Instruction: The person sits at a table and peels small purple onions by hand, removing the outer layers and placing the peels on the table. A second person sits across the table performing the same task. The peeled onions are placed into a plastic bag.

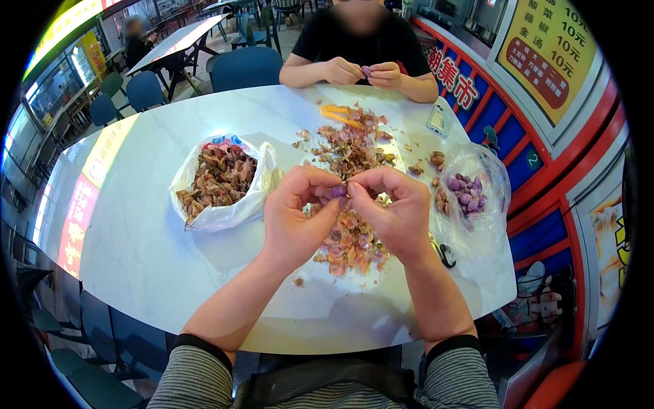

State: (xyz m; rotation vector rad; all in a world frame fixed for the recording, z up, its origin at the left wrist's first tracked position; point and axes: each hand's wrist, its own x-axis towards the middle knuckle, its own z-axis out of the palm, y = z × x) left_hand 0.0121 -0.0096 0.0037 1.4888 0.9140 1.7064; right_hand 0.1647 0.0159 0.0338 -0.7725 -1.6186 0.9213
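Between my two hands, above the middle of the table, is a small purple shallot. My left hand holds it with thumb and fingers. The thumb and forefinger of my right hand pinch its upper end. Dry brown and pink shallot skins lie in a heap below and beyond my hands, partly hidden by them. To the left stands an opened white plastic bag full of brown, papery-skinned shallots. Peeled purple shallots fill part of a clear plastic bag on the right.
Across the white table sits a person in black, holding another purple shallot. A phone lies near the right edge. A black-handled tool is partly hidden by my right arm. Several chairs stand around.
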